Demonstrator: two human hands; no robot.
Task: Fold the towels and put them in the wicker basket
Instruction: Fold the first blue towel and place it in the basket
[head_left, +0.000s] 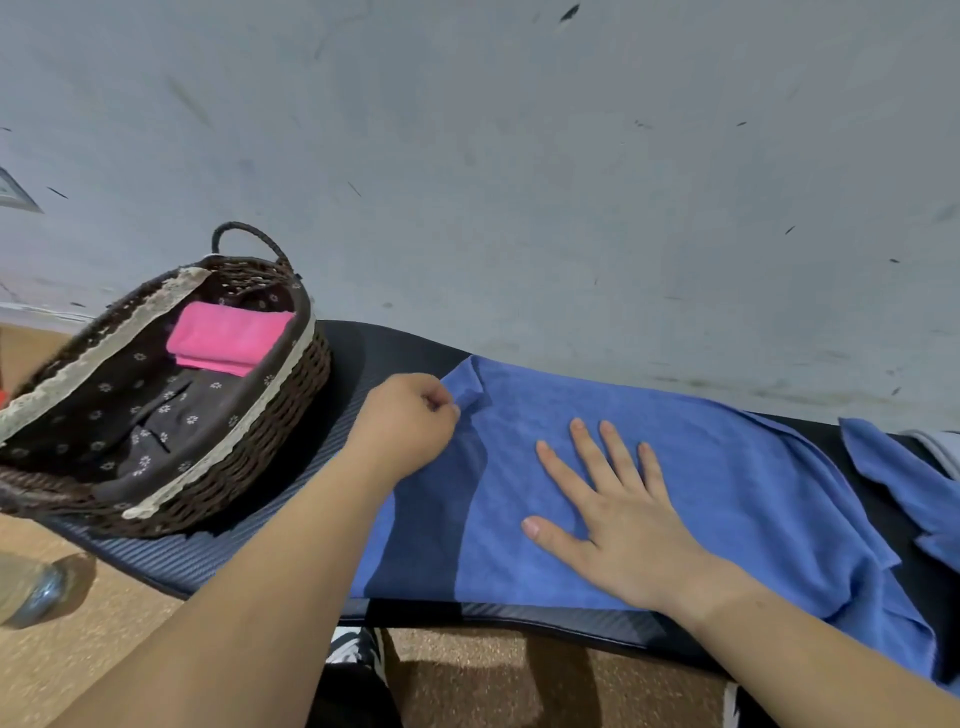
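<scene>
A blue towel lies spread on a dark mat, folded over into a wide band. My left hand pinches the towel's far left corner, which curls up a little. My right hand rests flat on the middle of the towel with fingers spread. To the left stands the dark wicker basket with a flowered brown liner and lace trim. A folded pink towel lies at its far end.
Another blue towel lies bunched at the right edge of the mat, with a grey cloth behind it. A grey wall rises just behind the mat. A shiny object sits on the brown floor at left.
</scene>
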